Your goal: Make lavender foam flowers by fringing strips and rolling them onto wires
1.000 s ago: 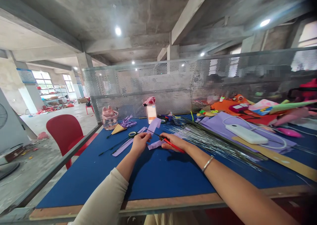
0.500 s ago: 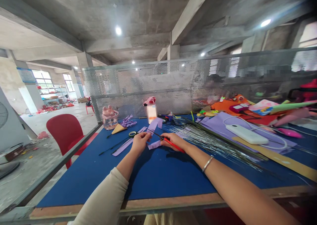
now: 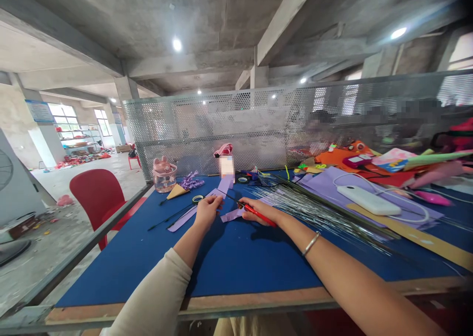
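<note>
Pinched in my left hand (image 3: 209,210) is a purple paper strip (image 3: 223,184) that stands up above my fingers. My right hand (image 3: 258,212) grips red-handled scissors (image 3: 254,210), whose blades point left at the strip near my left fingertips. Whether the blades touch the paper is hard to tell. A second purple strip (image 3: 232,216) lies on the blue table mat (image 3: 254,272) between my hands. Left of my left hand rest a longer purple strip (image 3: 182,220), thin dark stems (image 3: 162,221) and a roll of tape (image 3: 197,198).
A pink-lidded cup (image 3: 164,176) and a fringed purple paper piece (image 3: 192,180) stand at the back left. On the right lie a bundle of wires (image 3: 310,213), purple sheets (image 3: 328,184) and a white power bank (image 3: 367,201). A perforated metal screen (image 3: 207,124) closes the back.
The upright strip in my left hand has swung left and straightened, its folded top no longer showing to the right. The scissors stay at nearly the same spot.
</note>
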The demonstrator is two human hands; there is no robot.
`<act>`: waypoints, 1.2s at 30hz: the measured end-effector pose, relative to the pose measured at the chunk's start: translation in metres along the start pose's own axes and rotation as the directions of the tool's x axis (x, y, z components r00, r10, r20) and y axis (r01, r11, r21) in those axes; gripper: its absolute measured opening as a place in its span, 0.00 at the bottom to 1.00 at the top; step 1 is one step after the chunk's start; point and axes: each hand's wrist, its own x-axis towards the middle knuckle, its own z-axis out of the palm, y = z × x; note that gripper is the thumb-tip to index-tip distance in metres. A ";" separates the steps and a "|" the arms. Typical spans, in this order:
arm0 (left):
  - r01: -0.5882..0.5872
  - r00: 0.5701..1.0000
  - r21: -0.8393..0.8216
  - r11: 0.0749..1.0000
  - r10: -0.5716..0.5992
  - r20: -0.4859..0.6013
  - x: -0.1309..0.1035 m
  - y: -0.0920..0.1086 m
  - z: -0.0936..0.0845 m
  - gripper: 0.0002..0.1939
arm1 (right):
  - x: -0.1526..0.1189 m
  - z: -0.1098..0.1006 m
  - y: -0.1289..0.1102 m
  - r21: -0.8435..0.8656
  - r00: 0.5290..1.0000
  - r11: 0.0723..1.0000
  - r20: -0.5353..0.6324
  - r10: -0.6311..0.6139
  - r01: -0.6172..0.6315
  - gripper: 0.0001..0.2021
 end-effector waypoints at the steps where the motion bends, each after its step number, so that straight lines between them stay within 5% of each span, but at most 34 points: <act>1: -0.003 1.000 0.005 1.000 0.003 0.006 -0.001 0.001 0.001 0.19 | 0.000 0.000 0.000 0.000 1.000 1.000 0.003 0.004 -0.004 0.24; 21: -0.027 0.997 0.019 0.999 0.025 0.072 0.000 -0.002 0.001 0.20 | 0.006 0.008 0.006 0.026 0.992 0.994 -0.067 0.111 -0.109 0.23; 26: -0.026 0.997 0.028 0.999 0.024 0.067 0.002 -0.001 -0.001 0.19 | 0.003 -0.016 0.000 -0.079 0.977 0.974 -0.029 0.211 -0.212 0.22; 32: 0.005 0.997 0.105 0.995 -0.014 0.082 0.007 0.002 -0.008 0.17 | -0.049 -0.073 -0.011 -0.292 0.921 0.873 -0.110 0.375 -0.390 0.26; 36: 0.016 0.980 0.264 0.964 -0.067 0.186 0.003 0.005 -0.005 0.13 | -0.090 -0.049 -0.031 -0.374 0.906 0.830 -0.082 0.415 -0.414 0.24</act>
